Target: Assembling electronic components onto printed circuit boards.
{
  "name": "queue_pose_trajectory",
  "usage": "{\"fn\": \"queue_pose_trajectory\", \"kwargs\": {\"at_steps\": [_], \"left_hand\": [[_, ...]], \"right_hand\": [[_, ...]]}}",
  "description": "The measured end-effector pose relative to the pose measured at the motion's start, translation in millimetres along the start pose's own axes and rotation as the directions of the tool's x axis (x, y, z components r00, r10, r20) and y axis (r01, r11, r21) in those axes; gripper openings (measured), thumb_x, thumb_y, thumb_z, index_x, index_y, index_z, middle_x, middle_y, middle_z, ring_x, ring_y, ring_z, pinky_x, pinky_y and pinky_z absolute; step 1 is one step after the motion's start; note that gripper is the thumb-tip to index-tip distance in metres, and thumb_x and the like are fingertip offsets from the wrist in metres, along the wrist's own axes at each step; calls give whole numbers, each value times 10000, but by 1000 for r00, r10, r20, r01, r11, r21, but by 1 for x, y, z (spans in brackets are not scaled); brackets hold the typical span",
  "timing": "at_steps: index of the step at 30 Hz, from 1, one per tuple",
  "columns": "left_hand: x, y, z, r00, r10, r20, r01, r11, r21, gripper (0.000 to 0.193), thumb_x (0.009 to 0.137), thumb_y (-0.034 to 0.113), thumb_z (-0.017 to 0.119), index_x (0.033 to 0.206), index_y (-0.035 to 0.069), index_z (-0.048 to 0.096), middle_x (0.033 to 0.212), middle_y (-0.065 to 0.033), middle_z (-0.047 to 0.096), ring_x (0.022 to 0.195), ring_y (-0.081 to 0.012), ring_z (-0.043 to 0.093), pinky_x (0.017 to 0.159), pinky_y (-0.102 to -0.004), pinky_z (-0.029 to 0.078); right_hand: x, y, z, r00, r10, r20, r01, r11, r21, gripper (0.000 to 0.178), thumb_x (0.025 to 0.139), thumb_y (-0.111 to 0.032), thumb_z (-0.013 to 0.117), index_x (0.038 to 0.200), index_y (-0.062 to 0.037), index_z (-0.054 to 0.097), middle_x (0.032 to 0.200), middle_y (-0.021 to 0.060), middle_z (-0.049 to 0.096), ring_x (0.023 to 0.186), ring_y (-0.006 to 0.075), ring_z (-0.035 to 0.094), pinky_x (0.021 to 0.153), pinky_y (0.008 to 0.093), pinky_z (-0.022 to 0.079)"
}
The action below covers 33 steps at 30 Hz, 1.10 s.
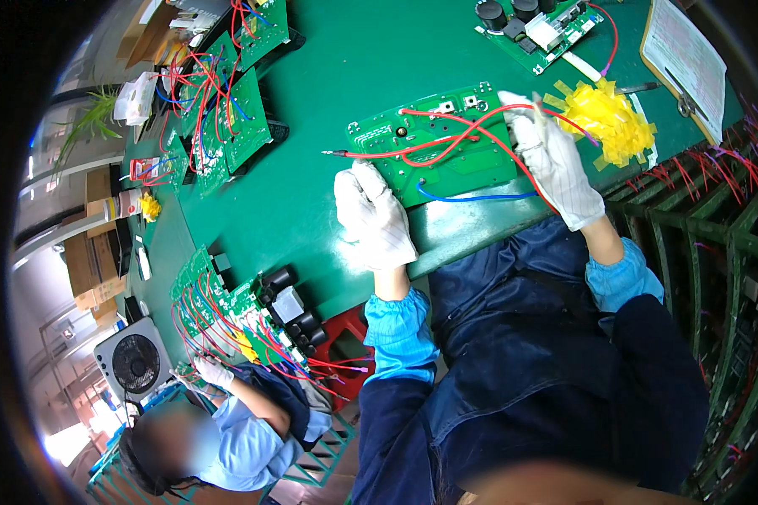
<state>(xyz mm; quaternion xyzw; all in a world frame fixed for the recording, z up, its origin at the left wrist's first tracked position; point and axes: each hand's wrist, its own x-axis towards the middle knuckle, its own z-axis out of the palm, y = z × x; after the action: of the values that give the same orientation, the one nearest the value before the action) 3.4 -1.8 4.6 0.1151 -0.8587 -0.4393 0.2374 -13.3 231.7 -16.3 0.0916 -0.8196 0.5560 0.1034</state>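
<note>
The left hand [370,217], in a white fabric glove, lies flat and knuckles-up on the green tabletop [312,168], its fingertips touching the near-left corner of a green circuit board [434,151]. Its grip is released — the fingers are stretched out and hold nothing. The right hand [556,164], gloved the same way, is at the board's right end with the fingers curled; its grip is clenched on something small and pale that pokes up above the knuckles, too small to make out. Red wires [455,139] loop across the board and pass under that hand, and 1 blue wire [472,199] runs along the board's near edge. The board itself lies flat near the tabletop's front edge, between the 2 hands.

Just right of the right hand sits a bright yellow heap of tape pieces [611,118], and beyond it a clipboard [686,63] with white paper, cut off by the upper rim. A second circuit board [543,29] with black round capacitors lies at the far edge, partly out of frame. To the left, several more green boards [236,118] with red and blue wires stand in a row. A small white-and-red container [126,202] stands at the far left, its label unreadable. Lower left, another person [236,438] in a light blue top handles boards — beside a grey fan [135,362].
</note>
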Motion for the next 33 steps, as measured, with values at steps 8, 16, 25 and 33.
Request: {"fn": "queue_pose_trajectory", "kwargs": {"at_steps": [8, 16, 25, 33], "left_hand": [[1, -5, -1, 993, 115, -18, -114, 993, 40, 350, 1024, 223, 477, 740, 21, 456, 623, -59, 411, 583, -118, 354, 522, -330, 309], [1, -10, 5, 998, 37, -54, -39, 999, -27, 341, 1005, 175, 538, 713, 25, 446, 611, -19, 415, 570, -77, 337, 488, -288, 295], [-1, -4, 2, 995, 90, -36, -93, 994, -64, 329, 1011, 170, 513, 726, 24, 442, 623, -32, 397, 573, -103, 342, 496, -307, 302], [-6, 1, -2, 995, 98, -16, -99, 985, -138, 274, 1007, 177, 492, 788, 12, 514, 659, -55, 469, 596, -128, 384, 533, -332, 331]], "right_hand": [[-5, 9, 8, 989, -140, 44, 145, 974, -172, 422, 984, -296, 536, 1254, 26, 558, 1072, 256, 649, 894, 394, 658, 780, 396, 519], [-11, 9, 8, 995, -82, 62, 91, 984, -156, 466, 1003, -317, 518, 1308, 35, 519, 1150, 257, 622, 1025, 406, 620, 885, 390, 493], [-18, -1, -9, 839, 441, 319, -532, 788, 309, 486, 1024, -330, 467, 1394, -15, 485, 1389, 110, 501, 1204, 220, 534, 972, 334, 438], [-38, -20, -23, 919, -355, 173, 395, 828, -399, 385, 919, -47, 485, 1296, -20, 555, 1337, 230, 516, 1134, 378, 572, 938, 397, 482]]}}
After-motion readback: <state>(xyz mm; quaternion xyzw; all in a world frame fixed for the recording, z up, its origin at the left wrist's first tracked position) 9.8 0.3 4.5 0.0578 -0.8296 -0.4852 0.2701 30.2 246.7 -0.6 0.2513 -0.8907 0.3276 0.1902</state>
